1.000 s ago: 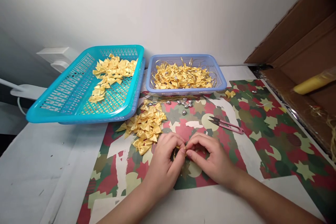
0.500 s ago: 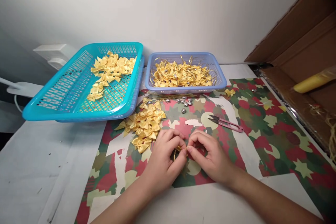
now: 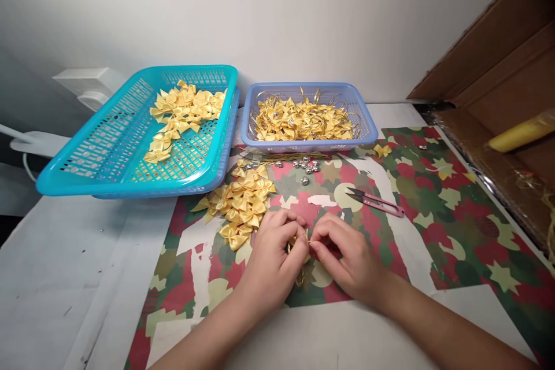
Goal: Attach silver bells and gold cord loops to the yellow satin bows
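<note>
My left hand and my right hand meet over the patterned paper, fingers pinched together on a small yellow bow with a thin gold cord. Most of that piece is hidden by my fingers. Just up and left of my left hand lies a loose pile of yellow ribbon bows. Small silver bells are scattered behind the pile.
A turquoise basket with yellow bows stands at the back left. A lilac basket holds bows with gold loops. Pink thread snips lie to the right. A cardboard box with a yellow spool stands at the far right.
Both hands stay pinched on the bow and cord, with small finger shifts. The view has tilted slightly, so the baskets sit a little higher in the picture.
</note>
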`<action>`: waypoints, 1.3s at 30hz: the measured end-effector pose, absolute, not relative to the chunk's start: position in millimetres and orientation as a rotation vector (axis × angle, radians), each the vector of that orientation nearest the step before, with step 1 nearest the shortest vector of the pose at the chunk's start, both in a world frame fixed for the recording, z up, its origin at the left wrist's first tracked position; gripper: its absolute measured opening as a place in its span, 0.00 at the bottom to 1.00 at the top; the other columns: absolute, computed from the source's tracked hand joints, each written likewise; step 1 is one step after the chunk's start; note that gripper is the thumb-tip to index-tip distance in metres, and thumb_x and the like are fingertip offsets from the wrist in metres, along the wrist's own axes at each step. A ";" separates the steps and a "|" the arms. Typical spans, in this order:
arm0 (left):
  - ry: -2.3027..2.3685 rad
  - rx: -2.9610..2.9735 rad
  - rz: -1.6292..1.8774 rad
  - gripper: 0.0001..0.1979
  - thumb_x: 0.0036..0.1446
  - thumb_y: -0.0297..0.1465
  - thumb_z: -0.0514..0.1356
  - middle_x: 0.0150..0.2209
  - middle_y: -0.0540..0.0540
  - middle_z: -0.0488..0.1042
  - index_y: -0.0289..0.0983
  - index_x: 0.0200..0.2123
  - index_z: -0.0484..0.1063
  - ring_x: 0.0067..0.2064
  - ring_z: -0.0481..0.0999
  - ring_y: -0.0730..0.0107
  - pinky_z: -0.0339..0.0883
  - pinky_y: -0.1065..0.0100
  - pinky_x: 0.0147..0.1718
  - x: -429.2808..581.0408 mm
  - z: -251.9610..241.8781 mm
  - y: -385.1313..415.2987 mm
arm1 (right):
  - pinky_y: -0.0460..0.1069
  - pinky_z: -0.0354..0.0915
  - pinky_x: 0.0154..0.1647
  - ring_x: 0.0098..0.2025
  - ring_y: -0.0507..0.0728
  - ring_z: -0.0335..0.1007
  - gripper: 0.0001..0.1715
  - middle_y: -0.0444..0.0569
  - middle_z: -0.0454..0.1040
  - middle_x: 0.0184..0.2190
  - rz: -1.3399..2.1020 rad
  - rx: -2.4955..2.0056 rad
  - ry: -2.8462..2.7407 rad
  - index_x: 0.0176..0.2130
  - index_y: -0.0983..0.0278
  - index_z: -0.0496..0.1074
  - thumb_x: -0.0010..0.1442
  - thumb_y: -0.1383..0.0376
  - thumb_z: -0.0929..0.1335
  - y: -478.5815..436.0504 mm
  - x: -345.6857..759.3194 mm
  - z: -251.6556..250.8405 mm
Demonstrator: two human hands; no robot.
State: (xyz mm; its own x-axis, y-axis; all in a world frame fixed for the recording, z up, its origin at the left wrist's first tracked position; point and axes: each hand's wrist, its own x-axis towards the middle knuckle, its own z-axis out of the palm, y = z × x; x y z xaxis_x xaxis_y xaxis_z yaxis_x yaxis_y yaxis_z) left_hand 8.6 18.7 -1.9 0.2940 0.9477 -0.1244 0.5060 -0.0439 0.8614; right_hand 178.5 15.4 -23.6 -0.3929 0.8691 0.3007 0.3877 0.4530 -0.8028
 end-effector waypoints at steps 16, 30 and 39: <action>1.287 1.597 0.721 0.13 0.64 0.32 0.50 0.42 0.47 0.70 0.40 0.26 0.64 0.49 0.67 0.62 0.60 0.61 0.48 7.4 -1.4 18.7 | 0.48 0.65 0.31 0.30 0.54 0.68 0.05 0.47 0.73 0.28 0.879 -1.159 -1.789 0.34 0.62 0.71 0.60 0.72 0.67 9.2 172.6 -13.0; 1.331 1.653 0.695 0.12 0.61 0.31 0.52 0.42 0.46 0.71 0.39 0.25 0.66 0.51 0.67 0.60 0.60 0.59 0.50 9.3 1.4 19.4 | 0.50 0.58 0.32 0.29 0.53 0.63 0.10 0.45 0.70 0.25 0.620 -1.136 -1.949 0.30 0.62 0.64 0.63 0.73 0.63 9.7 175.2 -15.3; 1.302 1.616 0.625 0.14 0.58 0.28 0.51 0.46 0.47 0.71 0.38 0.21 0.66 0.54 0.65 0.58 0.58 0.55 0.54 9.3 3.1 21.1 | 0.51 0.57 0.33 0.29 0.54 0.65 0.09 0.45 0.72 0.26 0.458 -1.043 -2.030 0.32 0.61 0.64 0.62 0.74 0.62 9.4 174.0 -15.9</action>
State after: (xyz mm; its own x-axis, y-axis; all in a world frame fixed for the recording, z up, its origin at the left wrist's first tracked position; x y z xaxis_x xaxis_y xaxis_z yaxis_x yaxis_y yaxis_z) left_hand 9.3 21.1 3.1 0.3063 0.9381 -0.1615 0.4613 0.0021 0.8872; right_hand 174.0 9.4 -15.9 -0.3484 0.8020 0.4852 0.5161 0.5962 -0.6149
